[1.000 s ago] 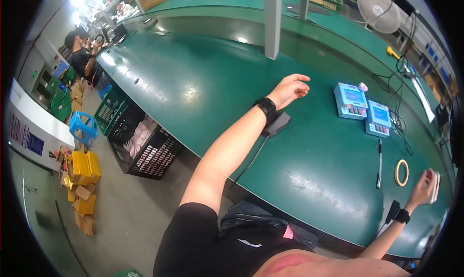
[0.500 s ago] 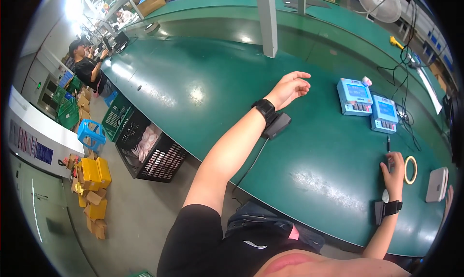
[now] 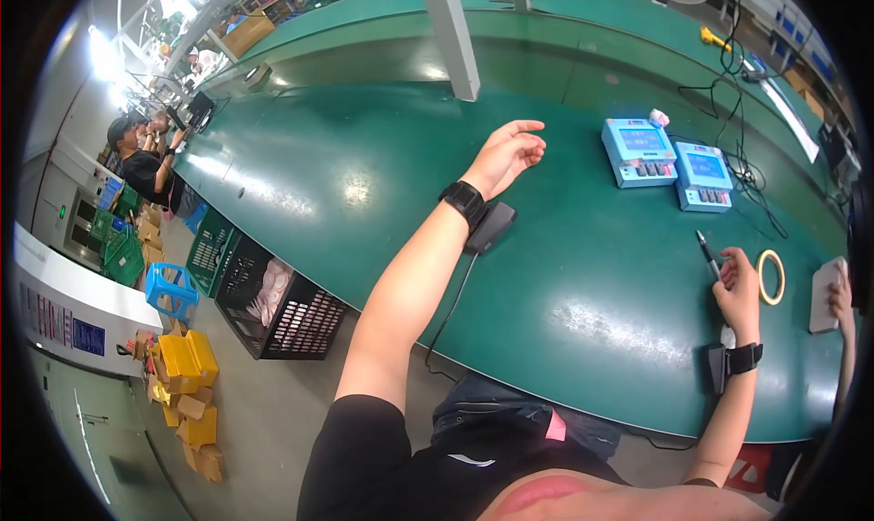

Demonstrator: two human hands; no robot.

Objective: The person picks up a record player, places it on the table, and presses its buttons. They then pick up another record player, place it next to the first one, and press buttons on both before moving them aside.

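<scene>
Above the green tabletop (image 3: pixel 546 357), my left hand (image 3: pixel 510 160) holds nothing; its index finger is stretched and the other fingers are loosely bent. A black strap with a small box is on that wrist, beside a flat black device (image 3: pixel 493 228) with a cable. On the right, my right hand (image 3: pixel 741 289) grips a dark pen (image 3: pixel 707 253) between thumb and fingers, its end pointing away from me. A yellowish tape ring (image 3: pixel 761 289) lies just right of that hand. Two light-blue boxes with screens, the left one (image 3: pixel 639 152) and the right one (image 3: pixel 703 177), stand beyond it.
At the far right, another person's hand (image 3: pixel 841 293) touches a white flat box (image 3: pixel 824 298). Black cables (image 3: pixel 739 134) tangle behind the blue boxes. A grey post (image 3: pixel 451 43) rises at the table's back. A black crate (image 3: pixel 282 316) stands left, below the table edge.
My right hand has closed on the pen, which now tilts in its fingers. The other person's hand has come onto the white box. The view has shifted; my left hand keeps much the same pose.
</scene>
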